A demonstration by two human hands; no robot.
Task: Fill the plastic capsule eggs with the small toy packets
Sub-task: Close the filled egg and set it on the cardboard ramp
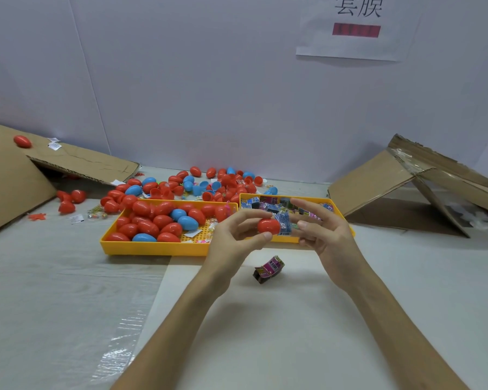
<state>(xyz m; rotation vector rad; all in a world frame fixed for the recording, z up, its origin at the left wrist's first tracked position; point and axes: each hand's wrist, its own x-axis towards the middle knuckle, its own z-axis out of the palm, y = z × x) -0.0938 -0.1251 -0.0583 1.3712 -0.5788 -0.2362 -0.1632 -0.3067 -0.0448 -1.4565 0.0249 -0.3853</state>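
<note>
Near the frame's centre, the left hand (231, 235) pinches a red egg (268, 226) half between thumb and fingers. The egg's long axis runs left to right, with the rounded end at the left and the open end at the right. A blue packet (283, 223) sticks out of that opening, gripped by the right hand's (324, 232) fingertips. Behind the hands, one yellow tray (152, 247) holds eggs and the other (290, 196) holds packets. A pink packet (269, 268) lies on the table (293, 319) below the hands.

Packing workstation: trays (152, 249) of capsule eggs (148, 228), cardboard (378, 181), wall sign (350, 46).
</note>
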